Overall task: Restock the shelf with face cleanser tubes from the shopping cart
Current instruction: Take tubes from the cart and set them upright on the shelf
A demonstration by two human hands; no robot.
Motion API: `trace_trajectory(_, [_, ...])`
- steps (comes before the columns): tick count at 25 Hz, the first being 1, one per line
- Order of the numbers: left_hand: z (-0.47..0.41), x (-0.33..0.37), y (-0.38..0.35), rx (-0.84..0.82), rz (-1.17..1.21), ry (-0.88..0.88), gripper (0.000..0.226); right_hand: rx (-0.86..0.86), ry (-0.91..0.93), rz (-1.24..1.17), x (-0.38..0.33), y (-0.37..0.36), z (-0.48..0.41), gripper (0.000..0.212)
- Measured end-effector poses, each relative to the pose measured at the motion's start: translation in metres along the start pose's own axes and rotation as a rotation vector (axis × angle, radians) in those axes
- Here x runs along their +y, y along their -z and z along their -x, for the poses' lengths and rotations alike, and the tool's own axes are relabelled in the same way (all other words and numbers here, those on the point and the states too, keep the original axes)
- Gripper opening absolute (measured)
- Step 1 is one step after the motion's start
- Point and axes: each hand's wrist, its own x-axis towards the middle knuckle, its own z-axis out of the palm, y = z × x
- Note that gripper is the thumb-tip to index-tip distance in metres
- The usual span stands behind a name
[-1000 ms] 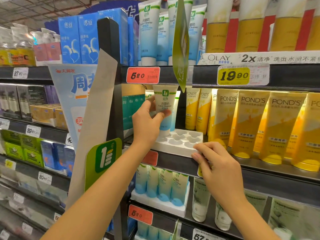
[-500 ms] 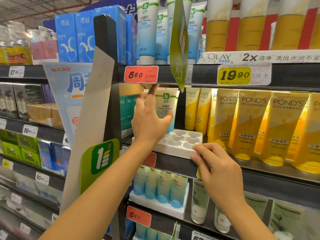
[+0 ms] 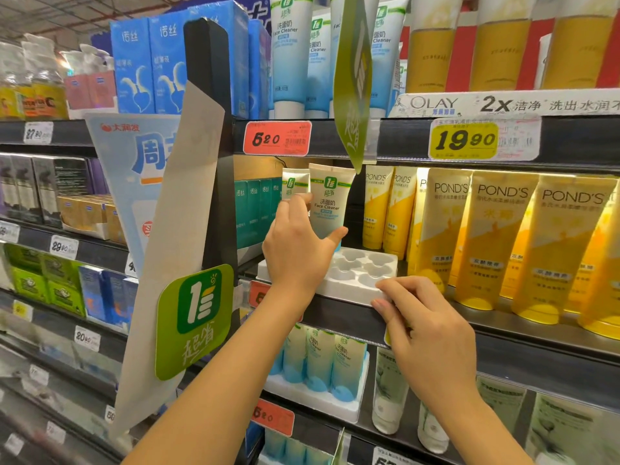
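Face cleanser tube (image 3: 328, 204): pale with a green logo, it stands upright with the crimped end up, on the middle shelf over the back left part of the tray. Its foot is hidden behind my hand, so I cannot tell whether it sits in a socket.
Left grip (image 3: 297, 255): curled round that tube. My thumb lies across its lower front and my fingers wrap its left side.
Second tube (image 3: 292, 186): the same kind, upright, just behind and to the left of the one I hold.
Tray (image 3: 360, 273): white moulded plastic with round sockets showing across its front rows. It sits at the front edge of the shelf.
Right grip (image 3: 432, 333): fingers bent, pinching the tray's front right corner. One fingertip is on the rim and the others are against its front wall.
Shelf (image 3: 349, 318): a dark front rail runs under the tray and on to the right.
POND'S tubes (image 3: 496, 236): yellow, standing cap down in rows just to the right of the tray.
Teal boxes (image 3: 255, 209): upright at the back, to the left of the tubes.
Red price tag (image 3: 277, 138): reads 5.20, on the rail above.
Yellow price tag (image 3: 464, 140): reads 19.90, further right on the same rail.
Green hanging sign (image 3: 354, 78): its lower tip ends just above the top right of the tube I hold.
Lower tubes (image 3: 318, 360): the same cleanser in a white tray on the shelf below.
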Motion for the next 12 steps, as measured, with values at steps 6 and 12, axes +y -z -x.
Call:
trace_trajectory(6, [0.0002, -0.0023, -0.0023, -0.003, 0.000, 0.022, 0.055, 0.026, 0.031, -0.002, 0.0014, -0.0015, 0.0014, 0.022])
trace_trajectory(12, [0.0046, -0.0020, -0.0019, -0.055, -0.025, 0.133, 0.049, 0.030, 0.031, 0.017, 0.0007, -0.0013, 0.0023, 0.025])
